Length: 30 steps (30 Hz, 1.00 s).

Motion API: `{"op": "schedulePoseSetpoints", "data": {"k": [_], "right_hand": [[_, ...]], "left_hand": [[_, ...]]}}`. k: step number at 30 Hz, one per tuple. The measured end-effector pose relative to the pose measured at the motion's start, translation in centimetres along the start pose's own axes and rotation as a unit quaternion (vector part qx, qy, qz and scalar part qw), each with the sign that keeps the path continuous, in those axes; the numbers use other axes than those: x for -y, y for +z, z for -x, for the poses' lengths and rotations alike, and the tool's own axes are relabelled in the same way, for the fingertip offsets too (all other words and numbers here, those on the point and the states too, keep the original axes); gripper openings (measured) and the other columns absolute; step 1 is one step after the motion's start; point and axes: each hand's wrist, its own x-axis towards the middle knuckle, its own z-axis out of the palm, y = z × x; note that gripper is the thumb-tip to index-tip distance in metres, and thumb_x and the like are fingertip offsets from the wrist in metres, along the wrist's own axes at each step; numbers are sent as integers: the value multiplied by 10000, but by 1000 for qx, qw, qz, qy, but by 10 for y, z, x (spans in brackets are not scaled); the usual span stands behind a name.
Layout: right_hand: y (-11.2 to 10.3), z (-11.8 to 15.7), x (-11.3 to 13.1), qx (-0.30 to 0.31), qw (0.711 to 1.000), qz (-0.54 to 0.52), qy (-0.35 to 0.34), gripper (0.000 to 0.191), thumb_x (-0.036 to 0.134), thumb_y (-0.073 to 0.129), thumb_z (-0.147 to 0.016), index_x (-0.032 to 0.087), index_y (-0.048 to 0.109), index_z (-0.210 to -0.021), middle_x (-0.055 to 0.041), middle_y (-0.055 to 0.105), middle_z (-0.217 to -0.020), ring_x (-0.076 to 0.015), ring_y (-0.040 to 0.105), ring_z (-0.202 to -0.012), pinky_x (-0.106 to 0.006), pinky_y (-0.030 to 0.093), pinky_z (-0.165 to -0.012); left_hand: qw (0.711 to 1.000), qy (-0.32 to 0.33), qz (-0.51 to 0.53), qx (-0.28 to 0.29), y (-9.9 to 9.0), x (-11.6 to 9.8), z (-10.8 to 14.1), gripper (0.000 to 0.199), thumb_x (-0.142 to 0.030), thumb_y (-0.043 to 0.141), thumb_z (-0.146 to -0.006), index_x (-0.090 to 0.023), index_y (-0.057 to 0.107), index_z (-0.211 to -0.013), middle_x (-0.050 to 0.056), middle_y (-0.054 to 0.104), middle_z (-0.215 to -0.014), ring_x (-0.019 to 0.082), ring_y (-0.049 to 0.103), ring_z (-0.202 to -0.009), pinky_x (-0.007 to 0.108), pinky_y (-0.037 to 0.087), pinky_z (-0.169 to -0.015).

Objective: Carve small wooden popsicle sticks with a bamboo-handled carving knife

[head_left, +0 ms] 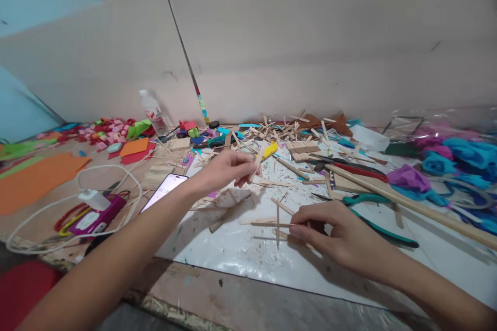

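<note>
Stick [264,224], one end hidden, pinched in the right hand [330,225], points lengthwise to nine o'clock; left hand [233,166] pinches a paler stick [260,156].

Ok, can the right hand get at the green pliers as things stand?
Probably yes: the green pliers lie beside the right hand, their near handle uncovered. That hand grips a wooden stick, though, so it may need to release it first.

A pale wooden stick [260,156] is held tilted in the left hand [232,168], while a narrow wooden strip [266,225], nearly horizontal in the right hand [326,225], is crossed by a slender upright piece [278,238].
</note>
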Motion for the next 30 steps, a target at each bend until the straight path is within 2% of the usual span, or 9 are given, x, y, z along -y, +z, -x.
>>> {"op": "schedulePoseSetpoints", "data": {"k": [2,5,11,14,16,19,25,27,30], "right_hand": [[1,-1,0,-3,1000,1,-2,356,549,637,-1000,266,817,-884,-18,753,-777,-156,603,-682,-314,413,-631],[3,-3,2,-7,1000,11,-5,362,562,622,-1002,276,814,-889,-18,757,-792,-162,616,-697,-319,430,-654],[-1,-3,5,2,1000,20,-10,421,586,581,-1013,262,805,-862,-28,766,-799,-166,639,-704,-307,435,-625],[-4,-4,3,-3,1000,24,-4,446,609,573,-1010,262,815,-869,-36,786,-833,-177,677,-731,-308,468,-642],[-4,-4,1,-9,1000,27,-6,435,594,575,-1011,261,819,-874,-37,792,-841,-174,684,-729,-306,467,-635],[-4,-5,0,-14,1000,27,-4,411,560,576,-1018,259,822,-887,-33,796,-841,-164,678,-709,-298,452,-611],[-2,-6,3,-5,999,37,1,382,516,583,-1020,257,812,-859,-17,776,-771,-149,647,-664,-289,425,-571],[-3,-6,3,-8,999,41,-3,375,506,585,-1018,253,813,-862,-18,778,-771,-147,644,-654,-290,427,-568],[-6,-5,1,-28,999,45,-8,350,485,596,-1007,241,815,-882,-33,796,-810,-157,662,-670,-300,442,-594]], "left_hand": [[999,34,36,0,-3,-7,20,362,-403,497,-1098,-156,657,-888,16,665,-820,91,598,-700,249,525,-722],[996,62,66,-3,0,-14,35,341,-432,532,-1057,-171,643,-867,11,649,-784,94,580,-688,235,490,-685],[998,51,0,-31,-11,-11,30,389,-492,533,-1044,-179,678,-863,39,706,-819,125,631,-716,259,522,-706],[989,-14,-115,-91,-22,1,21,399,-460,582,-1044,-159,659,-794,70,696,-817,172,653,-783,305,536,-743],[974,-53,-188,-114,-23,9,12,316,-421,644,-1035,-136,687,-904,88,715,-958,200,683,-923,357,577,-847],[961,-77,-254,-83,-7,15,-10,365,-462,669,-1043,-154,687,-1236,91,710,-1226,218,701,-1086,440,616,-964],[958,-89,-273,-20,43,11,-63,417,-429,688,-1037,-162,652,-1355,123,670,-1365,251,688,-1187,475,616,-1016],[960,-98,-263,-16,46,11,-72,431,-421,699,-1030,-154,646,-1365,129,665,-1371,257,686,-1195,477,615,-1017],[968,-98,-229,-7,36,13,-69,429,-420,700,-1029,-153,649,-1361,133,664,-1372,256,686,-1195,469,615,-1016]]}}
